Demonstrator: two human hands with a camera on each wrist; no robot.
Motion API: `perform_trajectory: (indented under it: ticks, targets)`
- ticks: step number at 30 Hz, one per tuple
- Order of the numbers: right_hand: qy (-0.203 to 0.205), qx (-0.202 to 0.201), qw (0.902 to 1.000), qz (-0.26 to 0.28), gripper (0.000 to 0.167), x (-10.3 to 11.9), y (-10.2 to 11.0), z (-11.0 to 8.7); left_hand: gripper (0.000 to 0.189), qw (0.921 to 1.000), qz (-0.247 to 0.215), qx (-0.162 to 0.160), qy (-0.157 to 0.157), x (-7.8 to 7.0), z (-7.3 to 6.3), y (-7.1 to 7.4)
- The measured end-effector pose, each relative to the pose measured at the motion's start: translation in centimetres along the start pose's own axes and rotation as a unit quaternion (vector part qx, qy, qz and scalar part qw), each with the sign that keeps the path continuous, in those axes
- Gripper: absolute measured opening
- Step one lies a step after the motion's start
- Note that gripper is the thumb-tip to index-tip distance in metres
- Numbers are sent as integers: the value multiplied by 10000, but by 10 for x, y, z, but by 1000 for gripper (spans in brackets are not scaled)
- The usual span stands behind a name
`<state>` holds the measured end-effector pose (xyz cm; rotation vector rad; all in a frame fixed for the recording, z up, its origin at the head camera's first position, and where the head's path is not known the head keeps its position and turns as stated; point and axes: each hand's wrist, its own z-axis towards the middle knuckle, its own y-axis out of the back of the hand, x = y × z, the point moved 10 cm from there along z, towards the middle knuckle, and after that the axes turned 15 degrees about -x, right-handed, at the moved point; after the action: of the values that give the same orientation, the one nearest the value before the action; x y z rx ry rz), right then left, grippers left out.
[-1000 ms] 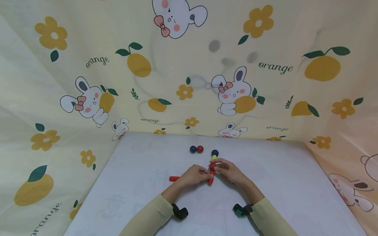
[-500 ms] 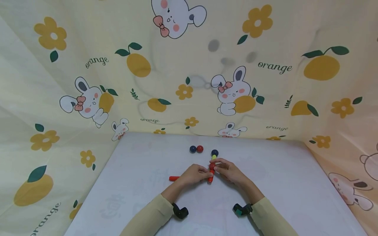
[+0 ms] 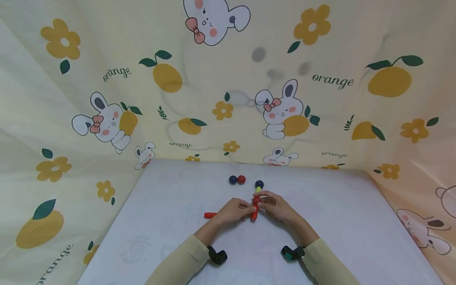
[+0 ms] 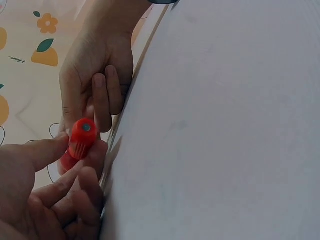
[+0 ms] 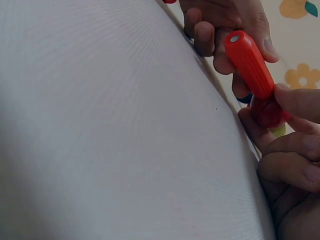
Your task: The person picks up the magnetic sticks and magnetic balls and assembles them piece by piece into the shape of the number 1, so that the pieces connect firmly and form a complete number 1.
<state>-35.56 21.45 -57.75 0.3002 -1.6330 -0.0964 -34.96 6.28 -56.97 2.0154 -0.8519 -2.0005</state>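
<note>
My left hand (image 3: 233, 211) pinches a red stick (image 3: 254, 216) between thumb and fingers; in the left wrist view its near end shows a small round metal tip. Right at the stick's far end is a red ball (image 3: 257, 200), held by the thumb and fingers of my right hand (image 3: 279, 208). Beyond that ball a yellow-green stick (image 3: 258, 190) runs on to a dark blue ball (image 3: 259, 184), so the pieces form one line. Fingers partly cover the red ball and the yellow-green stick. The right wrist view shows the ribbed red stick (image 5: 252, 67) meeting the ball.
Another red stick (image 3: 210, 215) lies left of my left hand, partly hidden behind it. Farther back, a dark blue ball (image 3: 233, 180) and a red ball (image 3: 241, 179) sit side by side on the white table (image 3: 171, 190). A patterned cloth (image 3: 206, 87) rises behind the table.
The red stick in my left hand has shifted slightly away from me, toward the red ball, and the left thumb with it. My right hand has hardly moved.
</note>
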Motion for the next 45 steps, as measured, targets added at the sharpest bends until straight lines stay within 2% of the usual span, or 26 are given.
perform_trajectory:
  ticks: [8,17,22,29,37,45]
  targets:
    - [-14,-43,10000,-10,45,-1,-1,-1,28,9999,-66,-94,-99,-3,-3,17]
    - [-91,-256,9990,-356,42,-5,4,0,24,9976,236,-613,-203,-4,12,55]
    - [-143,-300,9990,-315,41,-7,5,0,23,9954,395,-858,-170,-4,19,73]
    - [-186,-334,9988,-291,41,-6,4,1,18,9864,867,-1353,-351,-1,32,94]
    - [-100,-367,9985,-396,40,-3,4,2,37,9744,1471,-1623,-499,1,49,102]
    - [-57,-339,9985,-433,40,-6,5,2,53,9701,1845,-1551,-294,9,64,97]
